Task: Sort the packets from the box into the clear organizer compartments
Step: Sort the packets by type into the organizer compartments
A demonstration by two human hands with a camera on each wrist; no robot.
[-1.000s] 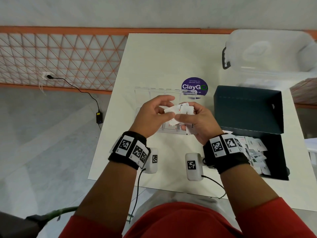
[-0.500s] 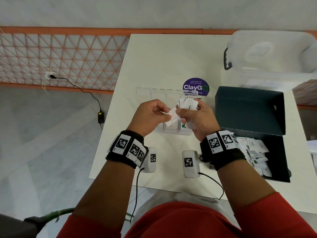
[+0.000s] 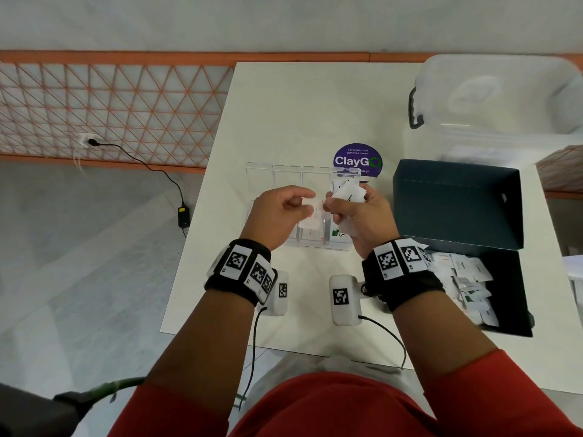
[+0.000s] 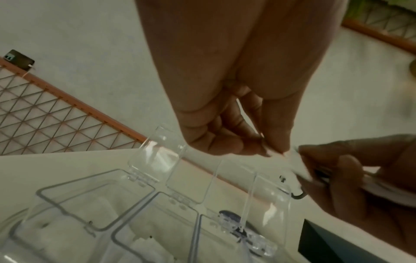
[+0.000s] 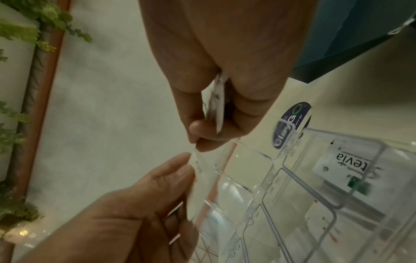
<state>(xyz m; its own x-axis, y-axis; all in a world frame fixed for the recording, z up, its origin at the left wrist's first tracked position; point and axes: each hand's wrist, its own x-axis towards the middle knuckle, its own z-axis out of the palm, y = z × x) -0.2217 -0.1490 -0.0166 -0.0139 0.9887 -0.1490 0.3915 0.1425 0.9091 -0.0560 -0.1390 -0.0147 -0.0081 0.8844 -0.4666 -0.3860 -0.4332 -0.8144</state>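
Over the clear organizer my left hand pinches a single white packet between thumb and forefinger; the packet shows edge-on in the right wrist view. My right hand grips a bunch of white packets just right of it, also seen as the bunch. The organizer's lids stand open. Packets lie in its right compartments, among them a Stevia packet. The dark teal box is open at right, with several loose packets in its base.
A large clear storage bin with a black handle stands at the table's back right. A purple ClayGo sticker lies behind the organizer. The table's left edge drops to the floor, where a power adapter and cable lie.
My left hand has drawn one packet out of the bunch and holds it slightly apart. Both hands have shifted a little away from me, over the organizer.
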